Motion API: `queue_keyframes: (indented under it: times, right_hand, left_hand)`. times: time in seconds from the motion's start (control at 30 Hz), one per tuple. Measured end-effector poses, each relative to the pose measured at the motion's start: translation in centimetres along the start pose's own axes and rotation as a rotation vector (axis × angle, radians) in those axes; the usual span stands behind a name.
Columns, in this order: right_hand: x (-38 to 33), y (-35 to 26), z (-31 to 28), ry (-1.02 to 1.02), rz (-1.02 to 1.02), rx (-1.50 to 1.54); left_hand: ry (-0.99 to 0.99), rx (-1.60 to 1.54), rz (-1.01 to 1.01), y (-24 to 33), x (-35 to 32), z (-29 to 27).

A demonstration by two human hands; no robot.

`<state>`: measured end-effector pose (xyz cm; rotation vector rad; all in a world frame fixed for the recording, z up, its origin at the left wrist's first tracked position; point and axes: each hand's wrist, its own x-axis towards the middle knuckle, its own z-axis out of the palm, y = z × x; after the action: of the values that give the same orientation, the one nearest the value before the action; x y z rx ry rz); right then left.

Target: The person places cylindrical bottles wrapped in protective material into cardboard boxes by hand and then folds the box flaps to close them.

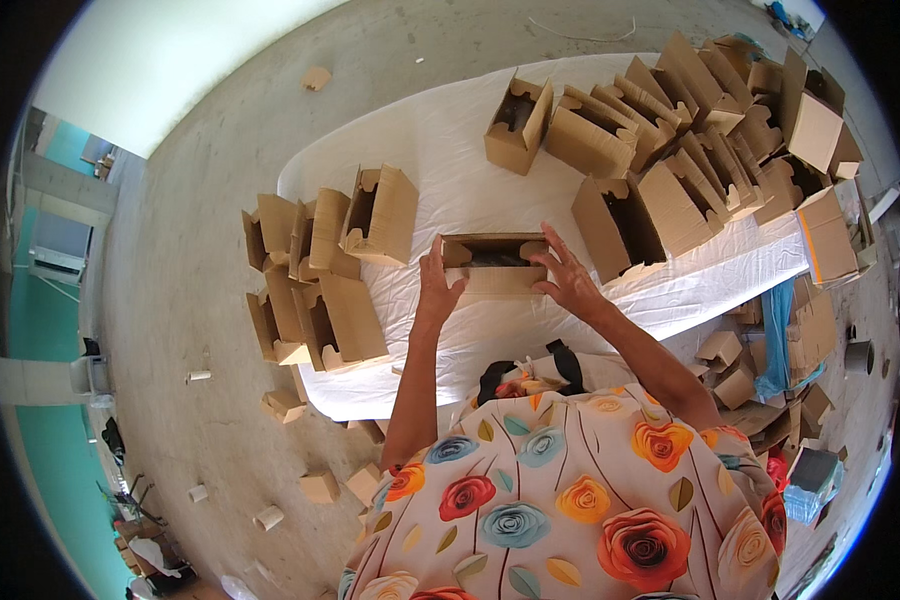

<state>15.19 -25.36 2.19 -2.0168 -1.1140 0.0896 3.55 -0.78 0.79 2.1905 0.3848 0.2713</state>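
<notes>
A small brown cardboard box [510, 284] stands on the white-covered table in front of me, its top open and its inside dark. My left hand [436, 288] grips its left end, thumb on the near side. At the opposite end my right hand [567, 277] holds it with fingers on the end wall and thumb near the front edge. What lies inside the box is too dark to make out. Just to the right of my right hand stands another open carton [618, 230].
Several open boxes [378, 215] cluster on the table's left side. Many more cartons [660, 115] crowd its right side in rows. White cloth [410, 130] covers the table. Loose boxes [320, 487] lie on the floor, with cardboard and a blue plastic sheet [776, 340] at the right.
</notes>
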Motion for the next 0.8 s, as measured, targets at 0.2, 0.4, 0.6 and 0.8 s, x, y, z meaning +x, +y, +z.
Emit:
queue_keyframes:
  times: [0.2,0.4,0.6,0.8]
  right_hand:
    - [-1.2,1.7,0.4,0.055,-0.140,-0.163]
    - [-1.5,1.9,0.5,0.062,-0.158,-0.131]
    - [-1.5,2.3,0.5,0.000,-0.161,-0.088]
    - [-1.6,1.0,0.1,-0.017,-0.113,-0.018]
  left_hand:
    - [0.170,0.275,0.165,-0.4,-0.5,0.8]
    - [-0.081,0.364,0.332,-0.6,0.1,-0.2]
    - [-0.299,0.681,0.355,0.9,2.1,-0.5]
    - [-0.248,0.558,0.302,1.1,1.1,0.3]
